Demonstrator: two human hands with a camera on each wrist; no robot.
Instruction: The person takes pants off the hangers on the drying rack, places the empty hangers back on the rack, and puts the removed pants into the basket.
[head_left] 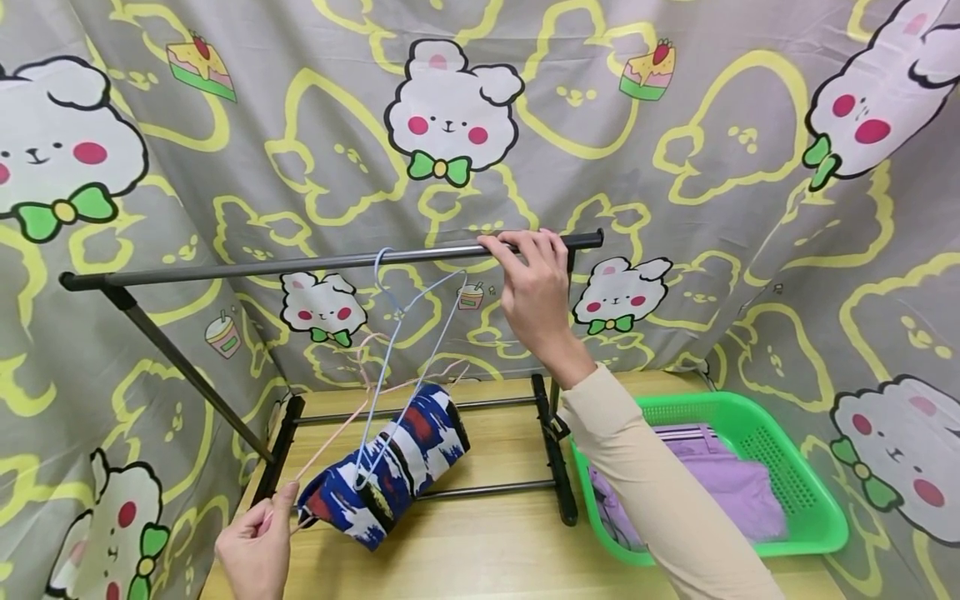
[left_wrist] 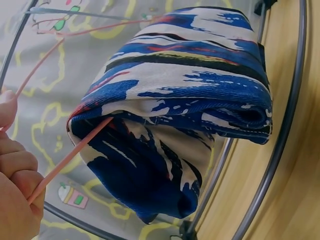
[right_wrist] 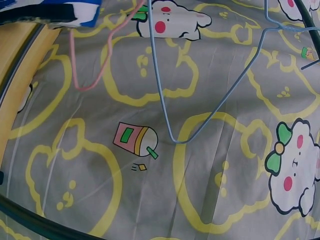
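At the lower left of the head view, your left hand [head_left: 257, 546] pinches the pink hanger [left_wrist: 70, 161], which carries the folded cloth [head_left: 397, 467] near the middle, above the desk [head_left: 480, 554]. Your right hand [head_left: 534, 292] grips the bar [head_left: 315, 263] toward its right end. Be careful: the pink hanger is tilted, so the cloth may slide along its wire. The blue hanger [right_wrist: 182, 142], hooked on the bar, crosses in front of the cloth and could catch it. If you pull the bar too strongly, the rack [head_left: 191, 375] may tip. The desk looks like pale wood; at the lower right stands a green basket [head_left: 780, 467] with purple clothes [head_left: 735, 492]. Behind hangs a grey curtain [head_left: 465, 200] with rabbit pictures.
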